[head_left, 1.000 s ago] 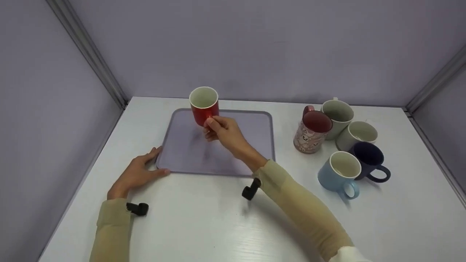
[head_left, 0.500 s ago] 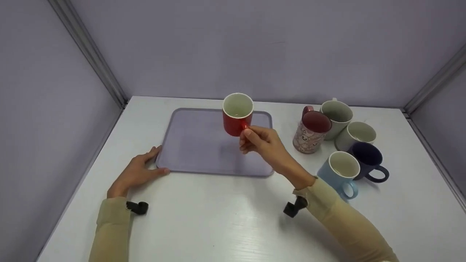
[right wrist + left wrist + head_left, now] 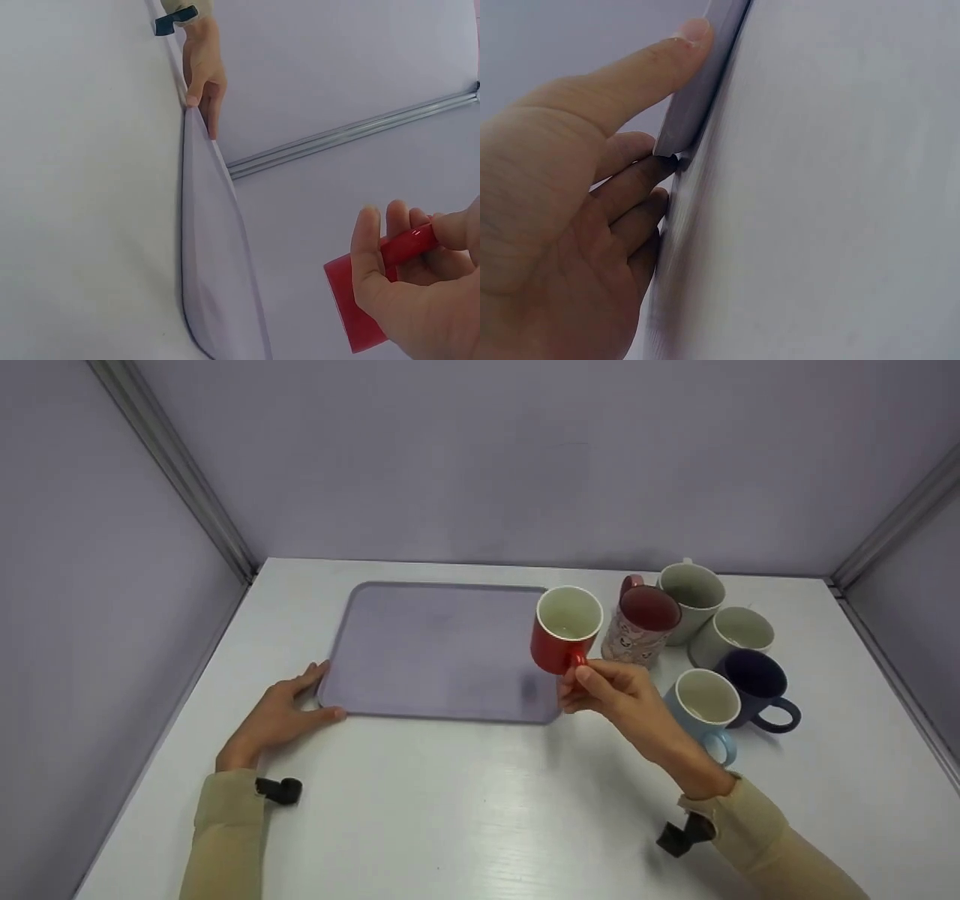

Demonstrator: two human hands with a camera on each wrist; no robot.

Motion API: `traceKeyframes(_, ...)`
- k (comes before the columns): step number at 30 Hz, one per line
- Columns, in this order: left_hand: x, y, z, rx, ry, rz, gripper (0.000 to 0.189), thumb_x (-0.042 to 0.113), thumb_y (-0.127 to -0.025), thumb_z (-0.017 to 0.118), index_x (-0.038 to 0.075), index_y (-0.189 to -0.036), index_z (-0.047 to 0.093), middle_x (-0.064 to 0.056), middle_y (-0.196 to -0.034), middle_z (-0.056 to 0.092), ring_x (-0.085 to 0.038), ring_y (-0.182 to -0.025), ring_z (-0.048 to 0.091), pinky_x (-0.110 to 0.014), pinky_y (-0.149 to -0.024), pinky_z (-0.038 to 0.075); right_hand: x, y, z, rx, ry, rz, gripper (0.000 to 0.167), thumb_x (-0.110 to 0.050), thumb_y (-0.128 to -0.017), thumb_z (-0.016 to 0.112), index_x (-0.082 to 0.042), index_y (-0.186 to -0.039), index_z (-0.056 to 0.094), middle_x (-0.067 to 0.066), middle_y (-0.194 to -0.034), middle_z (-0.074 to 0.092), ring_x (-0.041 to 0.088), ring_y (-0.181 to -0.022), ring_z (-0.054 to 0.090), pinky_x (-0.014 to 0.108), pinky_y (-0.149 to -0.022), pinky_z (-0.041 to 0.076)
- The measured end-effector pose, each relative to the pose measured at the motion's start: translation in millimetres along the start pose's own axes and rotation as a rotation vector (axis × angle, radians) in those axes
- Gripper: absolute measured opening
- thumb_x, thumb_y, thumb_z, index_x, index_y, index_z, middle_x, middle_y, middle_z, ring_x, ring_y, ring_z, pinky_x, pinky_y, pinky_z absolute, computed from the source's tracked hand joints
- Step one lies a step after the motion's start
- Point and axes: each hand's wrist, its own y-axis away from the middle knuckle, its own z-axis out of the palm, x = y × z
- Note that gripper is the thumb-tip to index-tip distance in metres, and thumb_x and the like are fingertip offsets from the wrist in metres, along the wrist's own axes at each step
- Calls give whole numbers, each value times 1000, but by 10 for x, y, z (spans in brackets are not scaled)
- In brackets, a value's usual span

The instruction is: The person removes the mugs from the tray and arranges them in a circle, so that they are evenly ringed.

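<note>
My right hand [image 3: 626, 701] pinches the handle of a red mug [image 3: 556, 652], pale inside and upright. It hangs over the right edge of the lavender tray [image 3: 427, 656], overlapping the pink patterned mug behind it in the head view. In the right wrist view, thumb and fingers close around the red handle [image 3: 411, 244]. At the tray's near left corner rests my left hand [image 3: 277, 716], thumb along the front edge and fingers at the left side. The left wrist view shows that thumb [image 3: 660, 71] touching the raised rim, with the other fingers partly behind it.
At the right, mugs stand grouped: the pink patterned one [image 3: 630, 641], two whitish ones [image 3: 694, 622], a navy one [image 3: 754, 694] and a light blue one [image 3: 697, 720] close to my right forearm. Grey panels [image 3: 480, 457] wall the white table [image 3: 420, 802] at the back and sides.
My right hand has carried the red mug rightward and nearer, from over the tray's far left part to its right edge. The left hand has stayed at the corner.
</note>
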Motion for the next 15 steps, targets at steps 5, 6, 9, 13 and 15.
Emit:
traceKeyframes(5,-12,16,-17,0,2,-1,105,52,-90,85,12,-169,29,-19,-177,16,-41,-166,10,-62,-134,12,58,183,-77,21,8,22,33,-12,-112,56,20,-120,62,10,-105,76,21,-98,77,36,-96,65)
traceKeyframes(6,-13,19,-20,1,4,-1,105,51,-90,85,12,-169,29,-19,-177,16,-41,-166,10,-62,-134,12,68,212,-87,26,7,27,33,-12,-112,56,20,-120,62,10,-105,76,20,-99,77,36,-97,64)
traceKeyframes(9,-19,25,-27,1,5,-5,105,51,-90,85,12,-169,29,-19,-177,15,-42,-166,10,-63,-134,12,107,283,-116,52,6,39,32,-11,-111,57,19,-120,64,15,-106,75,20,-99,77,37,-98,64)
traceKeyframes(13,-1,32,-27,-1,2,-10,104,51,-90,85,14,-169,30,-18,-177,15,-42,-166,10,-63,-134,12,178,363,-159,104,-9,62,28,-11,-111,58,13,-119,69,18,-108,74,20,-98,78,37,-98,64)
traceKeyframes(15,9,34,-28,-7,11,-17,104,52,-90,85,15,-170,30,-18,-178,14,-41,-166,9,-63,-134,11,215,399,-176,125,-13,70,26,-11,-111,59,11,-119,71,17,-108,74,20,-97,78,37,-98,64)
